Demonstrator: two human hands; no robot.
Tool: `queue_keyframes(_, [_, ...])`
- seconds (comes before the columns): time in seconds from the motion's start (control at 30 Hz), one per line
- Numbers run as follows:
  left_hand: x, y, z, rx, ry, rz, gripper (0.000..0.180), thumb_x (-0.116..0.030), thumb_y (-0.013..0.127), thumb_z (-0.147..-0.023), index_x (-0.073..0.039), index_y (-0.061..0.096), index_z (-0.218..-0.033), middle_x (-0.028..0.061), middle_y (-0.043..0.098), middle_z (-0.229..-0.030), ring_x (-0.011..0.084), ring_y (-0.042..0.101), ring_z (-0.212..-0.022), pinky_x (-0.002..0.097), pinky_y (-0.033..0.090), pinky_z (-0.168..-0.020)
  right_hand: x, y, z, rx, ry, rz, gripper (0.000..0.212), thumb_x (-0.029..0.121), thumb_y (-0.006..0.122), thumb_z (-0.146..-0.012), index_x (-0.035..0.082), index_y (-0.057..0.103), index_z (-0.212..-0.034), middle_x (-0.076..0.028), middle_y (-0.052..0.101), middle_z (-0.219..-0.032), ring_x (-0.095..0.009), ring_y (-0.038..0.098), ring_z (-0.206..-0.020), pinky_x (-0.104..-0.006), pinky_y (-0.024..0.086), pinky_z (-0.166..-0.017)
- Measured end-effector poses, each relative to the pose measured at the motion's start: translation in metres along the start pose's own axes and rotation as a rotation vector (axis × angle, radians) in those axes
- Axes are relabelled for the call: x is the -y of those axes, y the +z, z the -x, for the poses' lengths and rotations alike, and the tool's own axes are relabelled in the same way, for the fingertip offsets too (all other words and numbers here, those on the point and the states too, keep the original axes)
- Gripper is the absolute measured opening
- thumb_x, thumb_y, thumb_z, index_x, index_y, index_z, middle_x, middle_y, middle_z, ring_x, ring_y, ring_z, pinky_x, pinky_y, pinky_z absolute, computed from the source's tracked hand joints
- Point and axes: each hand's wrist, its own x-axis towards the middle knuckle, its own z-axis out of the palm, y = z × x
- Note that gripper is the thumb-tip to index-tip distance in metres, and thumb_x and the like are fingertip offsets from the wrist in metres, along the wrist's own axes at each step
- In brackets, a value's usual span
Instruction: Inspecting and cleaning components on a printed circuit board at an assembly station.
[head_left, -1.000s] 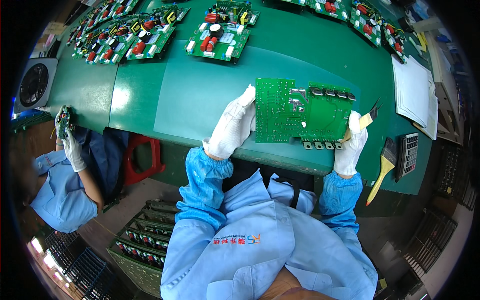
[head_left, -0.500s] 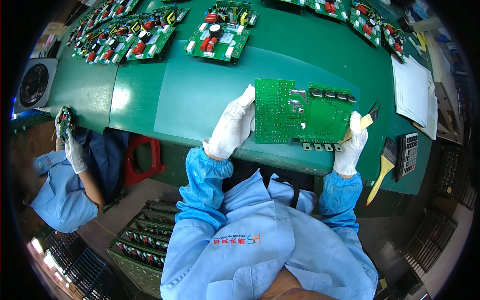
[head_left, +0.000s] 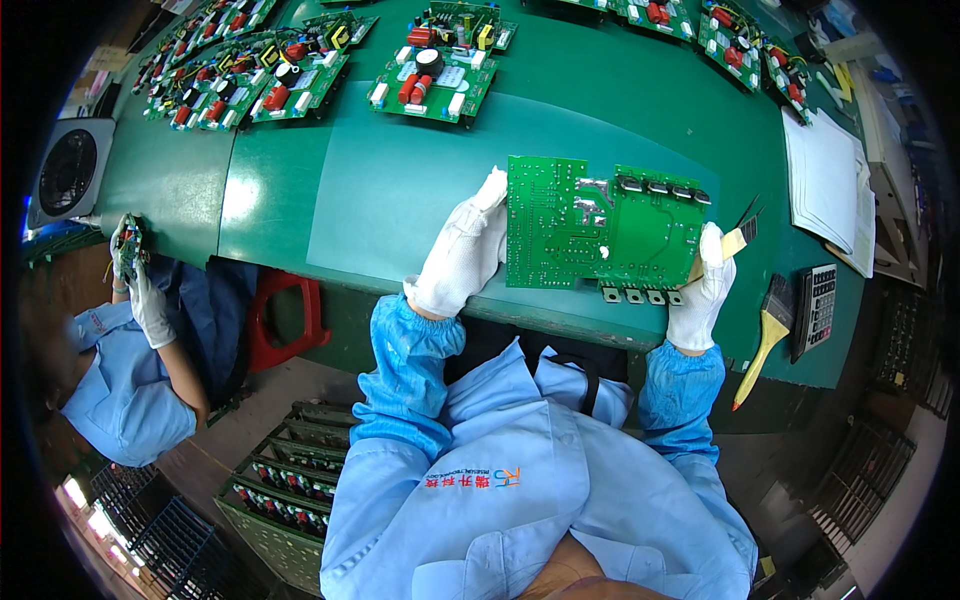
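Observation:
Between my two gloved hands, above the near edge of the green bench, I hold a green circuit board. Its solder side faces up, with black tabbed parts along the right block's far edge and metal tabs along its near edge. My left hand, in a white glove, is closed on the board's left edge. My right hand grips the right edge. A small brush with dark bristles is also in my right hand, sticking out to the right. The fingers beneath the board are hidden.
A wide brush with a yellow handle and a calculator lie at the right. Paper sheets lie beyond them. Populated boards line the far bench. At left, a co-worker handles a board near a fan.
The board and my left hand have shifted very slightly left. My right hand keeps its grip in nearly the same place.

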Motion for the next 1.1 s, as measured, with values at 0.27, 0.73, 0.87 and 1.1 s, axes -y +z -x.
queue_keyframes(0.27, [0.0, -0.009, -0.001, 0.051, -0.056, 0.064, 0.049, -0.038, 0.045, -0.101, -0.003, 0.046, -0.135, 0.0078, 0.051, -0.131, 0.0185, 0.049, -0.119, 0.0333, 0.039, -0.101, -0.003, -0.002, 0.0, -0.024, -0.075, 0.081, 0.026, 0.03, 0.061, -0.094, 0.004, 0.061, -0.097, 0.001, 0.057, -0.083, -0.008, 0.056, -0.074, -0.0232, 0.044, -0.063])
queue_keyframes(0.73, [0.0, -0.004, 0.0, 0.045, 0.023, -0.053, 0.049, -0.042, 0.039, -0.103, -0.002, 0.052, -0.128, 0.0017, 0.059, -0.112, 0.0056, 0.051, -0.083, 0.0202, 0.04, -0.069, -0.025, -0.029, -0.006, 0.086, -0.204, 0.21, 0.023, 0.018, 0.05, -0.099, 0.005, 0.062, -0.115, -0.007, 0.061, -0.098, -0.015, 0.059, -0.087, -0.031, 0.048, -0.076])
queue_keyframes(0.87, [0.006, -0.005, 0.001, 0.075, 0.209, -0.196, 0.049, -0.041, 0.039, -0.103, -0.001, 0.051, -0.129, 0.0032, 0.058, -0.118, 0.0066, 0.052, -0.091, 0.0206, 0.042, -0.073, -0.011, -0.009, -0.001, 0.004, -0.168, 0.163, 0.022, 0.025, 0.056, -0.096, 0.004, 0.061, -0.1, -0.002, 0.057, -0.087, -0.011, 0.056, -0.077, -0.0265, 0.045, -0.068])
queue_keyframes(1.1, [0.003, -0.017, -0.001, 0.097, -0.012, 0.067, 0.039, -0.025, 0.04, -0.104, -0.001, 0.046, -0.134, 0.0081, 0.051, -0.133, 0.0173, 0.048, -0.12, 0.0324, 0.037, -0.103, -0.008, -0.008, -0.001, 0.008, -0.205, 0.246, 0.019, 0.023, 0.059, -0.093, 0.004, 0.06, -0.098, -0.002, 0.056, -0.085, -0.011, 0.055, -0.076, -0.0259, 0.044, -0.065])
